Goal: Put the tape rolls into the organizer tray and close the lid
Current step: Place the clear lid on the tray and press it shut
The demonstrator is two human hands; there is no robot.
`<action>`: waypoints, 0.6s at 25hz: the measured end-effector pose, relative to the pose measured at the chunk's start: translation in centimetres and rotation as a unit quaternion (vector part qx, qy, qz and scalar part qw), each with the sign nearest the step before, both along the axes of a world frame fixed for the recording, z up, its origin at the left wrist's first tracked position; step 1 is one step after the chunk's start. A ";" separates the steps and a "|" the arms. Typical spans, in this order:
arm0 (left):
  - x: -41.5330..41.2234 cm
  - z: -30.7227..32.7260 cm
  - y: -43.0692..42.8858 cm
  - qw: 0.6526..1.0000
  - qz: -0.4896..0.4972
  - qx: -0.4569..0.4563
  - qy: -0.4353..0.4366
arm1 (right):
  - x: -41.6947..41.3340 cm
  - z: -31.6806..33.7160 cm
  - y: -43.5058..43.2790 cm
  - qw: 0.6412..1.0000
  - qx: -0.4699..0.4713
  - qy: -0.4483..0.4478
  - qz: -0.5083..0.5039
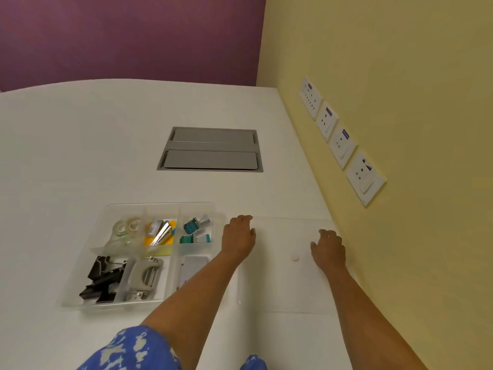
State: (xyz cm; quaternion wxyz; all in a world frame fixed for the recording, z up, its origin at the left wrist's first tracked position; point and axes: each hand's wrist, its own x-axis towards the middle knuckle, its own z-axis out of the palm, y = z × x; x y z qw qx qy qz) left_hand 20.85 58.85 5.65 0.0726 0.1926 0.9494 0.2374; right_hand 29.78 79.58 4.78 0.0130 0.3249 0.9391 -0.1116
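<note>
From the head view, the tape rolls already sat in the far-left compartment of the organizer tray, which stood uncovered. The clear lid lay flat on the table just right of it. The left hand and right hand rested spread near its two sides, probably to lift it; contact was hard to judge.

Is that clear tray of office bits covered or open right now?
Open. The organizer tray has nothing over its compartments; its clear lid lies flat on the desk to the right, under both hands.
</note>
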 end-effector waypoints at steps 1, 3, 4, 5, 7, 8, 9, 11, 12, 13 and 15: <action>0.0 -0.2 0.6 0.999 0.019 -0.001 -0.029 | 0.4 -0.4 1.0 1.000 0.003 -0.004 -0.016; -0.2 -0.6 1.4 0.995 0.063 -0.004 -0.081 | 1.0 -1.2 2.6 0.999 0.006 -0.001 -0.043; -0.3 -0.8 1.6 0.990 0.088 -0.001 -0.106 | 1.0 -1.5 3.1 0.999 0.014 0.004 -0.047; -0.4 -0.9 1.9 0.984 0.119 0.011 -0.133 | 0.9 -1.9 3.3 0.999 0.022 0.007 -0.045; -0.5 -0.8 2.6 0.963 0.184 0.055 -0.190 | 0.5 -2.3 3.2 0.998 0.026 0.009 -0.051; -0.7 -0.7 3.0 0.950 0.213 0.073 -0.214 | 0.3 -2.4 3.0 0.998 0.024 0.009 -0.060; -0.8 -0.6 3.2 0.939 0.239 0.082 -0.235 | 0.1 -2.5 2.9 0.997 0.022 0.010 -0.068; -1.3 -0.3 3.2 0.920 0.273 0.082 -0.269 | -0.3 -2.5 2.8 0.996 0.012 0.022 -0.087; -1.7 -0.2 3.0 0.912 0.282 0.092 -0.285 | -0.4 -2.4 2.8 0.995 0.007 0.029 -0.095; -2.1 -0.1 2.7 0.903 0.287 0.117 -0.296 | -0.6 -2.5 2.9 0.995 0.006 0.032 -0.098; -2.7 0.5 2.5 0.868 0.306 0.239 -0.309 | -0.9 -2.4 3.0 0.995 0.014 0.026 -0.097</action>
